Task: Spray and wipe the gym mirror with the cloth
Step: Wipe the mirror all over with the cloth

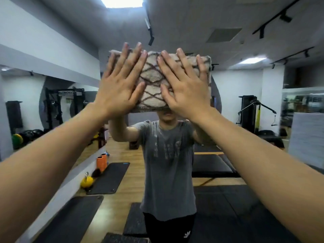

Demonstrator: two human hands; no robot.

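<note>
Pressing flat on big shiny gym mirror [245, 106], both hands up high, middle of frame. Left hand [121, 81] spread wide, fingers apart, on left edge of folded beige fuzzy cloth with dark wavy lines [154, 79]. Cloth sits upper middle of frame, against glass. Right hand [184, 85] spread wide too, on cloth's right part. Tip: push evenly, slide both hands together, keep cloth flat, overlap strokes. Spray bottle not seen.
</note>
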